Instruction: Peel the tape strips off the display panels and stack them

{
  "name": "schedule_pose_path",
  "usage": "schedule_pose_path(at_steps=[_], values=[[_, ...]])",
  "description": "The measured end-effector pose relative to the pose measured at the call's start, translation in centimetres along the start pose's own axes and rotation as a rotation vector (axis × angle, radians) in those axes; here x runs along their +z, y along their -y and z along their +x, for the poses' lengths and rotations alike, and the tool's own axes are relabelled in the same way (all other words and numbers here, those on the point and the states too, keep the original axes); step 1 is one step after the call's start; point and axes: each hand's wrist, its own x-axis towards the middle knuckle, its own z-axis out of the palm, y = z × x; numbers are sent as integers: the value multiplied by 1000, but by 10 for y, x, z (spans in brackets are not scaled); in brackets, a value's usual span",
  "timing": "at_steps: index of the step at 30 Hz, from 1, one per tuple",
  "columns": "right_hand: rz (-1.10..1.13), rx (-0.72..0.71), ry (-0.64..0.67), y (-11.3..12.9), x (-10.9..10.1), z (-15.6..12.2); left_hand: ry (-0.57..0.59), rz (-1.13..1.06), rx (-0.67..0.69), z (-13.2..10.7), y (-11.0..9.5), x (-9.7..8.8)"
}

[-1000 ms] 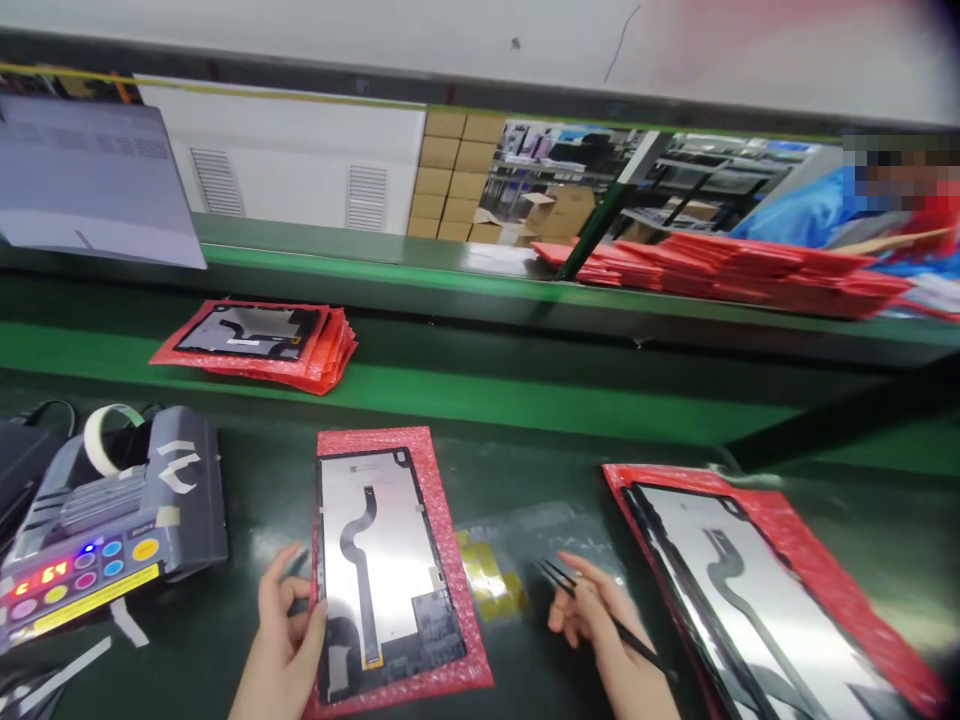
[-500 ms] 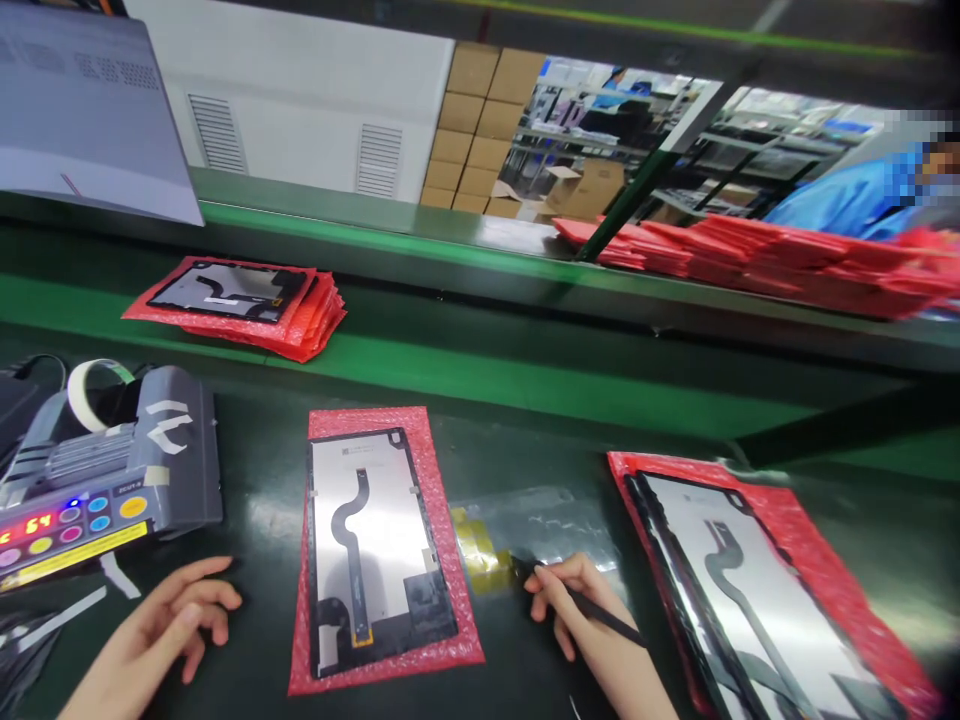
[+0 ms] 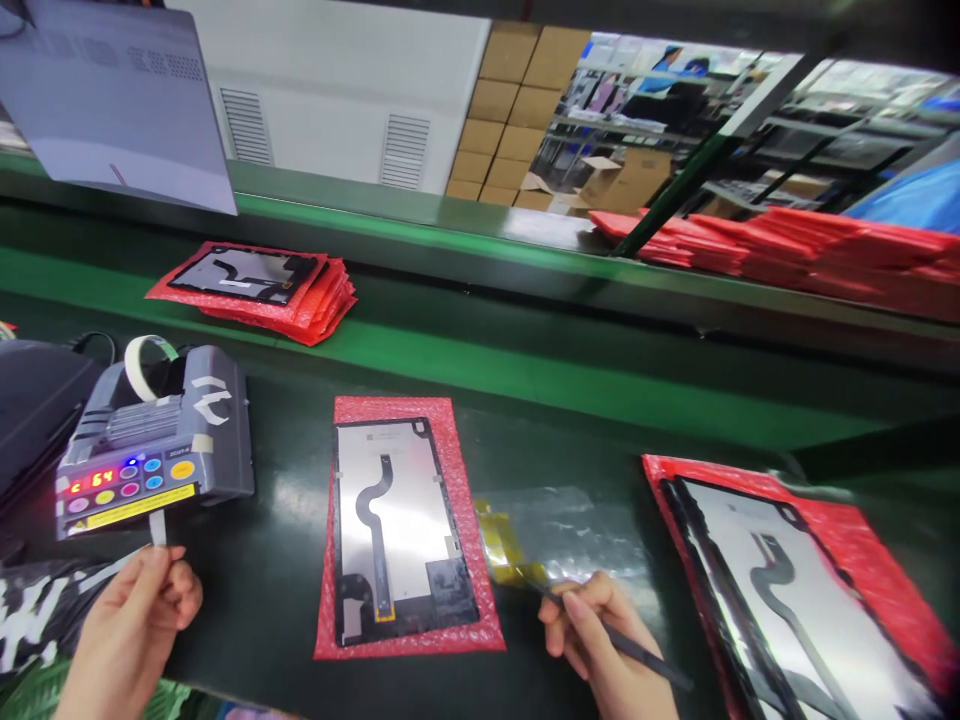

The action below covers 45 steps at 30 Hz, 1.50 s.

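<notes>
My left hand (image 3: 139, 615) pinches a short strip of white tape (image 3: 157, 527) that sticks out of the grey tape dispenser (image 3: 154, 445) at the left. My right hand (image 3: 600, 640) is closed round black tweezers (image 3: 637, 650), their tips resting on yellow tape pieces (image 3: 506, 545) on a clear film sheet (image 3: 570, 530). Between my hands lies a display panel (image 3: 397, 525), back side up with a black flex cable, on a red bubble-wrap bag (image 3: 457, 470).
A second panel on red wrap (image 3: 795, 580) lies at the right. A stack of red bags with a panel on top (image 3: 255, 285) sits on the green conveyor (image 3: 525, 375). More red bags (image 3: 787, 250) are piled on the far shelf. Tape scraps lie at the lower left.
My left hand left the panel's edge, moved left to the dispenser and pinched the tape strip. My right hand lowered the tweezers' tips onto the yellow tape. The camera shifted left.
</notes>
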Motion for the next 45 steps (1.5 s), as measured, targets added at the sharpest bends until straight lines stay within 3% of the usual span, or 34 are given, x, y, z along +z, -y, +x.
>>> schedule_pose_path(at_steps=[4, 9, 11, 14, 18, 24, 29, 35, 45], values=[[14, 19, 146, -3, 38, -27, 114, 104, 255, -11, 15, -3], [-16, 38, 185, -2, 86, -51, 608, 523, 555, -29, 47, 4], [-54, 41, 218, -3, 95, -53, 728, 558, 690, -37, 55, 12], [-94, 40, 243, -4, 99, -50, 792, 627, 870, -46, 63, 23], [-108, 64, 238, 0, 102, -47, 711, 716, 939, -53, 76, 29], [-138, 81, 260, 1, 102, -46, 499, 787, 871, -63, 93, 38], [-144, 47, 382, -12, 93, -42, 508, 810, 853, -66, 91, 49], [-151, 3, 373, -22, 93, -43, 478, 819, 888, -66, 93, 52], [-184, -12, 377, -14, 95, -40, 419, 864, 905, -65, 104, 56]])
